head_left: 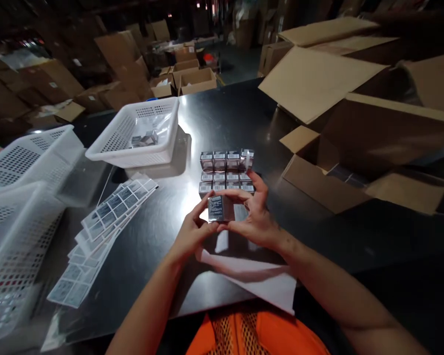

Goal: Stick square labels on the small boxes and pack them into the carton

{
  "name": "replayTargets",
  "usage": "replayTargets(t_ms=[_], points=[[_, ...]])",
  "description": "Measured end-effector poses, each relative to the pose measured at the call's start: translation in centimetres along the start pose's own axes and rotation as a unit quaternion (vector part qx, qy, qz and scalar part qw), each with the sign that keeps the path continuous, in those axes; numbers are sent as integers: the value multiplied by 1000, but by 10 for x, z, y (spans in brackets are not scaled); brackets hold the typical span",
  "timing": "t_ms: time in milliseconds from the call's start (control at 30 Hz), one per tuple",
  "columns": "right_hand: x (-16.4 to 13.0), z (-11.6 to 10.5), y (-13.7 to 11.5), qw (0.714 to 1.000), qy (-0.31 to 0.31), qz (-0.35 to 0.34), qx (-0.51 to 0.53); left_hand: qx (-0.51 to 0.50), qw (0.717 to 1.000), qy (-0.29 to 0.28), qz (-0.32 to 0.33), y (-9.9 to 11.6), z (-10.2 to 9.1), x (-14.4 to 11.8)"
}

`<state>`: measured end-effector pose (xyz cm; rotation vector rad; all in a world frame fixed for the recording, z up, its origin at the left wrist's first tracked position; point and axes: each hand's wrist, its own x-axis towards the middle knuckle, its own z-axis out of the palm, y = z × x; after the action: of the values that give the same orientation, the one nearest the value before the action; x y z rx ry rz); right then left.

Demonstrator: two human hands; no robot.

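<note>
Orange mesh vest [259, 335] fills the bottom edge, just under my view. Working left to right.

Far left: stacked white perforated baskets [18, 197], then sheets of printed labels [107, 222] fanned on the dark tabletop [222, 118]. A further white basket [140, 133] behind them holds a clear bag with small grey items.

Centre: my left hand [192, 234] and right hand [255, 217] are both closed around one small silver box [221, 208], fingertips pinching its edges, held just above the tabletop and right in front of a block of matching boxes [227, 172] set in tight rows. White paper sheet [255, 276] lies beneath my wrists.

Right: open brown cartons [355, 162], flaps spread.

Judgement on handling: keep the box square between both thumbs, press evenly so nothing creases, and line up its printed face with the neighbours.

Writing: the boxes carry barcode-style labels and fine print, too small to read. No brand legible anywhere.
</note>
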<state>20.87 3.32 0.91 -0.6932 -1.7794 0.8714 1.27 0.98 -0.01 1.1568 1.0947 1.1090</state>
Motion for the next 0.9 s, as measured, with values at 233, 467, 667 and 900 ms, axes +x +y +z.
replayTargets(t_ms=[233, 467, 667, 900], points=[[-2, -6, 0, 987, -63, -98, -115, 295, 937, 8, 188, 6, -13, -3], [3, -15, -12, 997, 14, -51, -59, 284, 943, 52, 166, 6, -5, -6], [5, -17, -19, 986, 152, -32, -58, 177, 978, 35, 101, 4, -1, -3], [9, -28, -25, 979, 91, 158, 87, 177, 975, 86, 101, 3, -2, -3]])
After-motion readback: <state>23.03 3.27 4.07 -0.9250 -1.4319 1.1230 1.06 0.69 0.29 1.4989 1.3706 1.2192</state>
